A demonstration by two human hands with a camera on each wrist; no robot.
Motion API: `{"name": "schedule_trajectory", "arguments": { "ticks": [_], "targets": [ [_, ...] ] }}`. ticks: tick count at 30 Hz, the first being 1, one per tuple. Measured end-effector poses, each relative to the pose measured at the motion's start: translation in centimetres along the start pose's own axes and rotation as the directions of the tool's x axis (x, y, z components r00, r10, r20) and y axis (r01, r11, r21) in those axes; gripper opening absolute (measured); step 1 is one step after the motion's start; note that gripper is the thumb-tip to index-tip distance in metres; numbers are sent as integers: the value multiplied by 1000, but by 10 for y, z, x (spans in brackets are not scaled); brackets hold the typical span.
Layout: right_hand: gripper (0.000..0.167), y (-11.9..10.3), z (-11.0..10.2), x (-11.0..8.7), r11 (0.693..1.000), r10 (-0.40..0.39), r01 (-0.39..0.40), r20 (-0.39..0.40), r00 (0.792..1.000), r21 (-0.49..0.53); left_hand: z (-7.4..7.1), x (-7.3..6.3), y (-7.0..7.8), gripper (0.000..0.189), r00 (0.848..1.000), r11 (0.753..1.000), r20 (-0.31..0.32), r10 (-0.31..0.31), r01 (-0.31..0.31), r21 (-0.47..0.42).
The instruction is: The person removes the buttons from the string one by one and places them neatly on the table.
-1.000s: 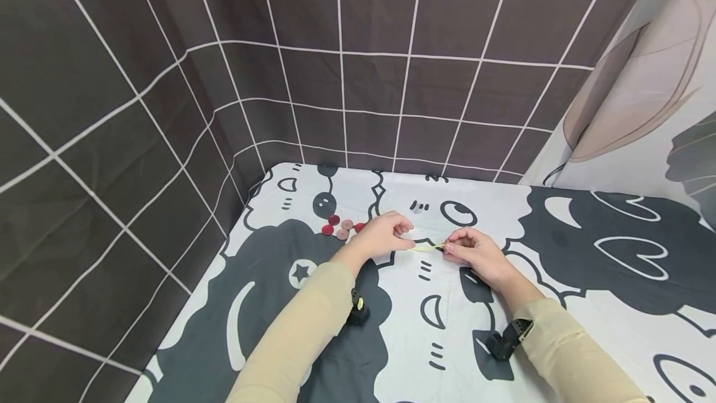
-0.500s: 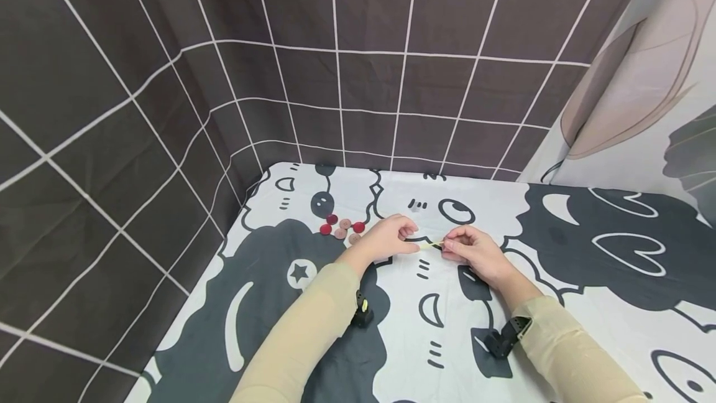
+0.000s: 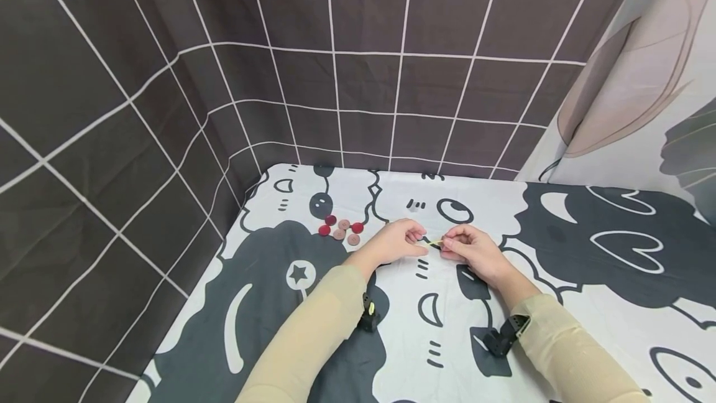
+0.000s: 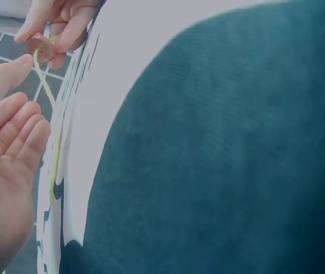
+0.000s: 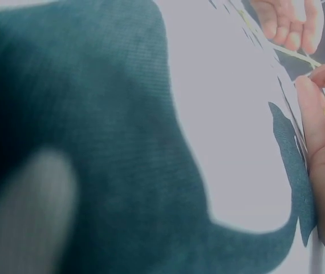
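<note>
My right hand (image 3: 472,252) pinches a brownish-pink button (image 4: 46,50) between thumb and fingertips. A thin yellow string (image 4: 56,137) passes through the button and trails down from it in the left wrist view. My left hand (image 3: 397,242) is just to the left, palm facing the string, with its thumb stretched toward the button and the other fingers loosely bent. Thumb and fingers stand apart, and the string runs past them. In the right wrist view the string crosses from the button (image 5: 324,73) toward the left hand's fingers (image 5: 293,39).
Several loose buttons lie in a cluster left of the left hand, among them a bright red button (image 3: 324,230) and a pale pink button (image 3: 353,239). A black-and-white patterned cloth (image 3: 403,341) covers the surface. Dark grid-patterned fabric (image 3: 369,79) rises behind and at left.
My left hand has moved right, closer to the right hand, and the string stretch between them looks shorter. More of the button cluster shows now. The right hand stays nearly in place.
</note>
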State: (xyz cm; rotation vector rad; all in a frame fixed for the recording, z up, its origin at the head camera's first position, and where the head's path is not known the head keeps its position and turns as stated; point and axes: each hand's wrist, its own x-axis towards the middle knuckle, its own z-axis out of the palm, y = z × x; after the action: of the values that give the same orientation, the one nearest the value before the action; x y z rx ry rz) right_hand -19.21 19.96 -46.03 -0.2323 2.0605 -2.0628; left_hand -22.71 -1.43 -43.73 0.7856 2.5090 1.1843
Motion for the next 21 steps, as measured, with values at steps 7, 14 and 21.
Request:
{"name": "schedule_trajectory", "arguments": {
  "ticks": [7,14,21],
  "targets": [
    [28,2,-1,1,1000,1,-1,-3,1000,-6,2,1,1,37,1000,1000,3,-7,7,14],
    [26,3,-2,0,1000,-16,16,7,1000,-14,6,4,7,37,999,999,18,29,-29,34],
    [22,2,-2,0,1000,-18,18,-2,1000,2,11,9,9,37,999,998,25,40,-41,55]
  ]
}}
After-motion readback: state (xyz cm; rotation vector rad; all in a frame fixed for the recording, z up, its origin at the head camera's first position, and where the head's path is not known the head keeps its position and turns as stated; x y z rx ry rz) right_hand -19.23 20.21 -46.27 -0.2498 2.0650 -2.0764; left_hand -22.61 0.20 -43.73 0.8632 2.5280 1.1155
